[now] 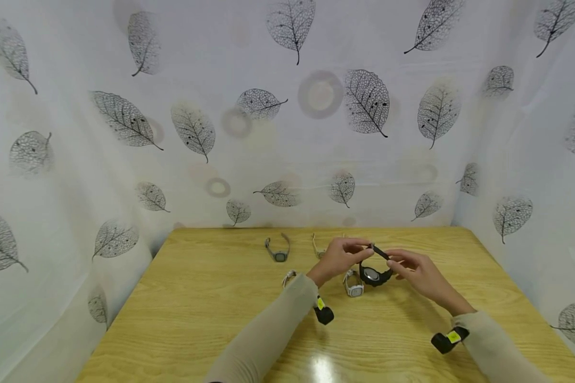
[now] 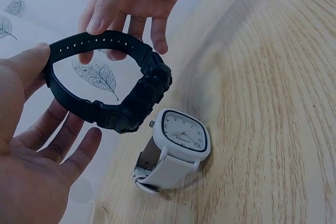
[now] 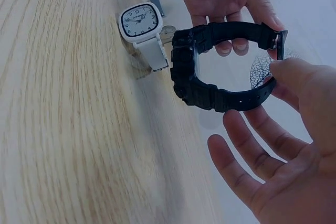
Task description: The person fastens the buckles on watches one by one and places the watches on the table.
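Note:
A black wristwatch (image 1: 371,275) with a chunky case hangs face outward between my two hands, its strap bent into a loop. With thumb and fingers my left hand (image 1: 339,258) pinches the buckle end of the strap. My right hand (image 1: 421,274) pinches the perforated end near the buckle, its thumb on top and other fingers spread below, as the right wrist view shows. Close beside it on the table stands a white watch (image 2: 184,135) with a rounded-square dial and white strap.
A grey watch (image 1: 280,257) stands toward the back of the wooden table (image 1: 196,298). Another pale-strapped watch (image 1: 319,251) is partly hidden behind my left hand, and a light watch (image 1: 289,276) shows behind my left sleeve. A leaf-patterned curtain (image 1: 268,154) encloses the back and sides.

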The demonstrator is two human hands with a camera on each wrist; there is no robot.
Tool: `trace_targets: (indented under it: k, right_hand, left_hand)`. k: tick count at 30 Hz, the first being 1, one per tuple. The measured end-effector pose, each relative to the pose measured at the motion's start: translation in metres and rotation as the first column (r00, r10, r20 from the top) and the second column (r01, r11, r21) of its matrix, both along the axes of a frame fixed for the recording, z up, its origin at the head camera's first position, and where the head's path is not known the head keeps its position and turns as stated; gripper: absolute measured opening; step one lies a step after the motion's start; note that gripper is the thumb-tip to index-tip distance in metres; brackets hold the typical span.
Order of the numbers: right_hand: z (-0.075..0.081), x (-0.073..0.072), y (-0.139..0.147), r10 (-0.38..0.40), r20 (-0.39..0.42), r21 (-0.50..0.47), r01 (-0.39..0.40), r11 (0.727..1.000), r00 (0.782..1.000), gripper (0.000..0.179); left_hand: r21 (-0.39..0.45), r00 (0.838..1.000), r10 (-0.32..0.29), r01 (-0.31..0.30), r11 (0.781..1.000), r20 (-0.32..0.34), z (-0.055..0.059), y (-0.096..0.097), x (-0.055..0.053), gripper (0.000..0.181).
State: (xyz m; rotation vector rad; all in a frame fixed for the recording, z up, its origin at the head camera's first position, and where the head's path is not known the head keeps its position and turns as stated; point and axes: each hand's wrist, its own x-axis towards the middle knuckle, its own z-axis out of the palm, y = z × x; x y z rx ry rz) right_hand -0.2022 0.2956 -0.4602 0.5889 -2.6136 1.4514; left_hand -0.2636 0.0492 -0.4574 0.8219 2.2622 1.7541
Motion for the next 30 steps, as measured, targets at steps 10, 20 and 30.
trace_targets:
  k: [10, 20, 30]
  right_hand:
    - [-0.0035, 0.0017, -0.0016, 0.015, 0.020, -0.024, -0.014, 1.000, 1.000, 0.035]
    - [-0.0059, 0.0044, -0.0050, -0.006, 0.014, -0.025, 0.006, 1.000, 1.000, 0.038]
    - [-0.0080, 0.0035, -0.0095, -0.060, -0.014, -0.051, 0.060, 0.997, 0.998, 0.036]
  left_hand:
    - [0.013, 1.000, -0.024, 0.024, 1.000, 0.009, -0.0002, 0.0004, 0.0006, 0.034]
    - [0.022, 0.999, -0.044, 0.044, 0.999, 0.010, -0.0022, 0.0021, -0.0016, 0.035]
    - [0.023, 1.000, -0.006, 0.005, 1.000, 0.020, -0.0039, 0.0044, -0.0036, 0.035]
